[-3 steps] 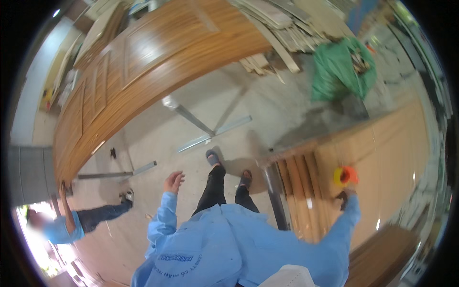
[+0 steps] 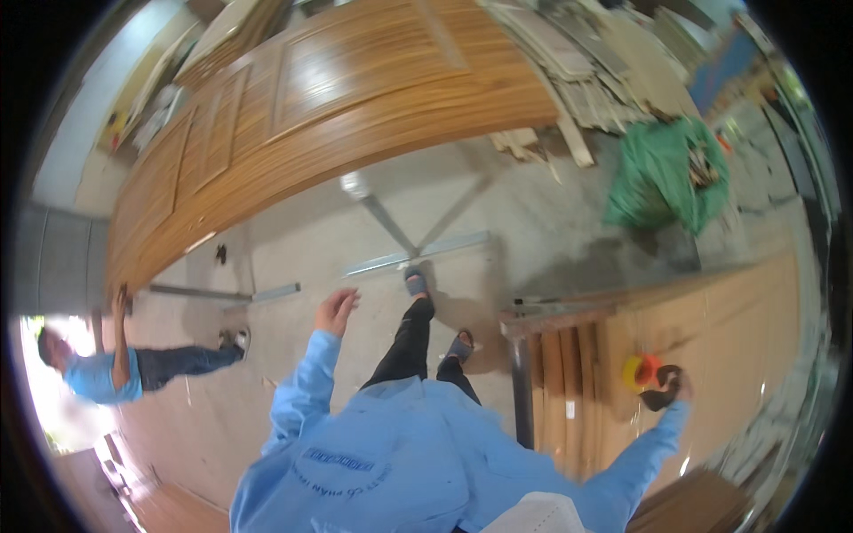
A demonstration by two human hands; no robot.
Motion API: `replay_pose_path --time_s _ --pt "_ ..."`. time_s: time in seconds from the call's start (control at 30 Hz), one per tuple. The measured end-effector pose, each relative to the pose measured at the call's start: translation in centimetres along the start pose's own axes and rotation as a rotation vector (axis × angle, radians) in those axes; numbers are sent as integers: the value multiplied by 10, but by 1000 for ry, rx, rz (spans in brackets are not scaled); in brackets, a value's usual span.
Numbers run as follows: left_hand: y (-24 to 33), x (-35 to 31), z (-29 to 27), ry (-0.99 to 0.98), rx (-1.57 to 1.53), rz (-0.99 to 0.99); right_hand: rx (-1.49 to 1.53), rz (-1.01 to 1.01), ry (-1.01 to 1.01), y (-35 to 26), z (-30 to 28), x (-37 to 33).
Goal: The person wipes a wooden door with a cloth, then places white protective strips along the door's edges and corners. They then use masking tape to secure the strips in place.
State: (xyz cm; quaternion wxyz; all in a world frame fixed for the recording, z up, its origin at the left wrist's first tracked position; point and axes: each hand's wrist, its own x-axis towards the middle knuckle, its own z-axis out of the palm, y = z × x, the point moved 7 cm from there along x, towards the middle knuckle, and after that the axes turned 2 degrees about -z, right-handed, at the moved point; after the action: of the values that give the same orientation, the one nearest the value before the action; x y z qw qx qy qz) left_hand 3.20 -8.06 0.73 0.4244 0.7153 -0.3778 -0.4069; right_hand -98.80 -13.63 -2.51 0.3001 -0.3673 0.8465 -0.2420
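Hands, 2, bare, both on blue sleeves that rise from the lower edge. Left hand (image 2: 337, 311): raised free in the air above the concrete floor (image 2: 551, 222), fingers loosely spread and slightly curled, holding nothing and touching nothing. Right hand (image 2: 668, 387): stretched out to the person's right over a pale wooden panel (image 2: 737, 338), closed around a dark grip-shaped object whose kind cannot be made out. Yellow and orange object (image 2: 641, 370): small, rounded, just beside the right hand on its left, resting on or over the same panel; whether the hand touches it cannot be told. Wooden door (image 2: 311, 115): large, brown, panelled, lying across the upper part of the view, raised off the floor, well apart from both hands. Metal bars (image 2: 418, 253): grey, lying on the floor under and near the door. Green sack (image 2: 666, 178): on the floor at upper right, beside a heap of pale wooden offcuts (image 2: 577, 80). Legs of the wearer: dark trousers, sandalled feet (image 2: 416, 282) on the floor between the 2 hands. Second person (image 2: 115, 369): at far left in a blue shirt, 1 arm raised to the end of the door.
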Motion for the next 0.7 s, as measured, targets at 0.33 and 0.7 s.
replay_pose_path --time_s 0.33,0.7 --pt "211 175 -45 479 386 778 148 -1299 220 -656 238 -105" --pt "198 238 -43 549 392 646 -834 -1393 95 -825 601 -94"
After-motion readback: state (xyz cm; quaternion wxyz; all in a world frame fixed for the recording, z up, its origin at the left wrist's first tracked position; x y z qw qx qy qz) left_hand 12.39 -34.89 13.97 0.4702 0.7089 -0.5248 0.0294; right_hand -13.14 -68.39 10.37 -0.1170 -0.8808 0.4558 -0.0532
